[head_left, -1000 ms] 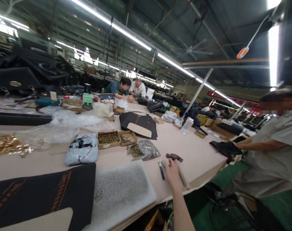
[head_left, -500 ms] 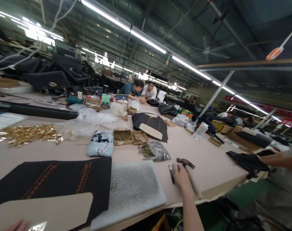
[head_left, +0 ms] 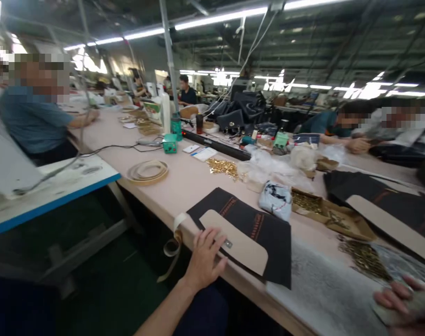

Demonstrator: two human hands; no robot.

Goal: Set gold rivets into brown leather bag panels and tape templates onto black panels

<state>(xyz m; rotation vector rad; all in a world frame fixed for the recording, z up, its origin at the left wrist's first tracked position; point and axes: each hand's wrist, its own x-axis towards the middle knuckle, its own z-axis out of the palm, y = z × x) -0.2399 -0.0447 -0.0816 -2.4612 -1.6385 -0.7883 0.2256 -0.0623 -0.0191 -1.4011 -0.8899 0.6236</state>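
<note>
My left hand rests with fingers apart on the lower left of a beige panel. This panel lies on a black sheet with reddish-brown stitched strips. A small metal piece sits on the panel just beyond my fingertips. Blurred at the lower right corner, my right hand has its fingers curled round something greyish that I cannot make out. Beneath and beside it is a grey speckled slab, and a pile of brass-coloured parts lies just beyond.
Cardboard trays of small parts, a wrapped bundle and gold pieces lie behind the sheet. A coiled strip is at the left. More black sheets lie at the right. Several people sit at tables.
The view has swung left, bringing my left hand and the beige panel fully in. My right hand now shows at the lower right, curled; the hammer is out of view.
</note>
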